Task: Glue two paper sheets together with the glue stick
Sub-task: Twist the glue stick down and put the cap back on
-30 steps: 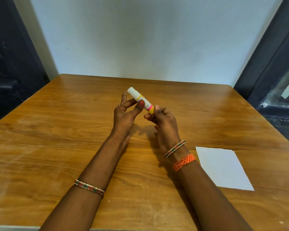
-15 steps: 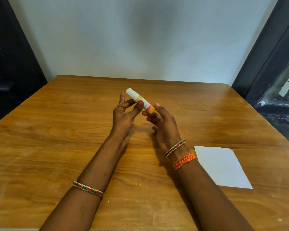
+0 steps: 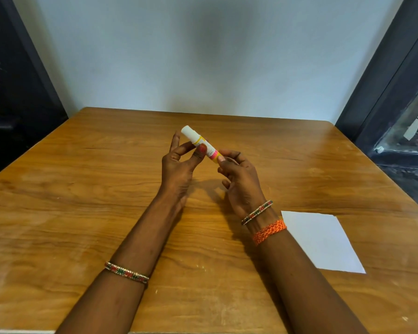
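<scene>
At the centre of the worktop (image 3: 58, 213), raised a little above the wood: glue stick (image 3: 201, 143), held slantwise between both hands, white capped end pointing toward 11 o'clock, yellow-and-pink base toward 5 o'clock. Left hand (image 3: 179, 167) pinching the barrel between thumb and forefinger, remaining fingers spread loose and open. Right hand (image 3: 239, 177) curled round the base end, thumb and fingertips closed on it, as if to twist or steady. Cap seemingly on, though hard to say for sure from here; no glue tip exposed. Likely the opening step, then: readying the stick, nothing yet spread. Next move probably a pull or twist of the cap with one hand while the other keeps the barrel firm, then a turn of the base to raise the glue, then a reach down to the paper. White paper sheet (image 3: 321, 242) lying flat at 4 o'clock of the hands, just beside the right forearm, well apart from the stick; whether one sheet or two stacked, impossible to tell. Plenty of bare wood at 9 o'clock and 12 o'clock for working; far edge of the worktop against the wall, right edge not far beyond the sheet, so little spare room toward 3 o'clock
</scene>
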Motion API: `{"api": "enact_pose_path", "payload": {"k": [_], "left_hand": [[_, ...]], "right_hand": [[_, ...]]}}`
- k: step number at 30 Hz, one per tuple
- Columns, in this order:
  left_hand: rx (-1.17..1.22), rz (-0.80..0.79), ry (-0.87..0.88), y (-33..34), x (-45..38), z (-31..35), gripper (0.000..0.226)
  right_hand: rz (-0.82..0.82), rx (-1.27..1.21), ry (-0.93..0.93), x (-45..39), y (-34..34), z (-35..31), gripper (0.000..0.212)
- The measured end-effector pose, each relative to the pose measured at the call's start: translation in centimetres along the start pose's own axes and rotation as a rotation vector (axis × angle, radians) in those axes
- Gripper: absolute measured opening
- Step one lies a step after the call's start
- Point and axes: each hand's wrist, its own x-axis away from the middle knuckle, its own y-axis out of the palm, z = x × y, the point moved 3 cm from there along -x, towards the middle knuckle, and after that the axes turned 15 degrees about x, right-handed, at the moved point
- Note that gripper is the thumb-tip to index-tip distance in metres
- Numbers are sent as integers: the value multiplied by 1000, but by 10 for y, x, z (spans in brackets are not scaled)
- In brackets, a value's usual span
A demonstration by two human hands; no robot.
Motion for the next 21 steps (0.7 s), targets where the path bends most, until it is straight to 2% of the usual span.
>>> {"api": "enact_pose_path", "payload": {"k": [1,4,10,13,15,18,21], "left_hand": [[24,-4,-14,1,1,0,21],[120,-8,-54,4,7,2,27],[207,-29,-71,6,12,4,17],[293,-49,-100,6,11,4,17],[388,-68,-138,5,8,3,20],[518,-63,-219,2,5,4,32],[569,-72,-276,1,4,5,36]], "right_hand": [[-15,12,26,-1,0,1,6],[-40,39,63,-3,3,6,18],[-36,-109,66,-1,7,10,5],[-66,-184,54,0,8,8,8],[-47,-150,46,0,8,6,9],[85,100,-131,1,9,2,12],[285,602,-538,9,11,-5,15]]}}
